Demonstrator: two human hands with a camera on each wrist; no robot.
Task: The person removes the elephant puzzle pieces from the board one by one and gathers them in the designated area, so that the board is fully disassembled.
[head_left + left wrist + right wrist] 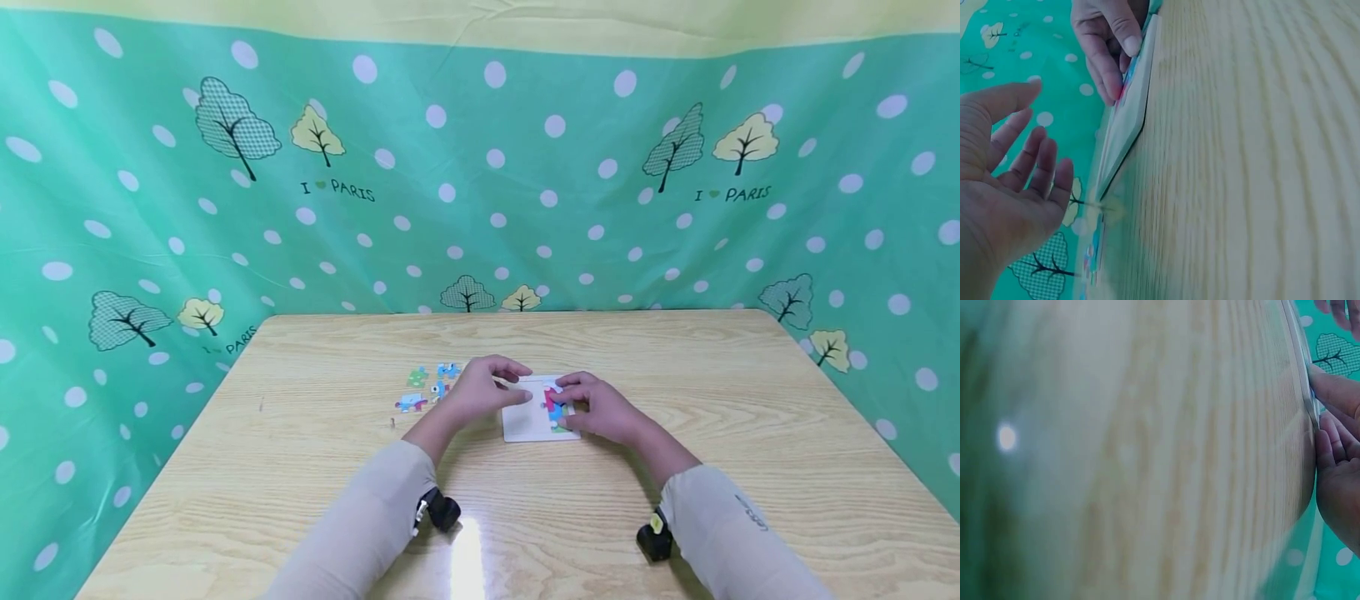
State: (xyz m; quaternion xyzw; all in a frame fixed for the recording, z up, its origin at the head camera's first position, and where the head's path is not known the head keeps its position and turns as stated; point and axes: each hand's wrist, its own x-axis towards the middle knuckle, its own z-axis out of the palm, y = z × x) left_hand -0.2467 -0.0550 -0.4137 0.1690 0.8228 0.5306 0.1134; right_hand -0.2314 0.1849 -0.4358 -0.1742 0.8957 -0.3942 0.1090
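Over the left part of a white puzzle board (525, 423), my left hand (483, 390) hovers with its fingers loosely bent and nothing between them. Its palm and spread fingers show plainly in the left wrist view. My right hand (600, 408) rests at the board's right side, thumb and fingertips touching the joined jigsaw pieces (553, 407), which are red, blue and green. In the left wrist view, the thumb of that right hand (1110, 44) lies over the pieces, with the other fingers along the far side. Part of the pieces is hidden beneath the right fingers.
Left of the board lie several loose jigsaw pieces, among them a green piece (417, 377) and a blue and white piece (410, 403). A tiny brownish object (392, 422) lies nearby. Behind the wooden table (337, 500) hangs a green dotted curtain (525, 167).
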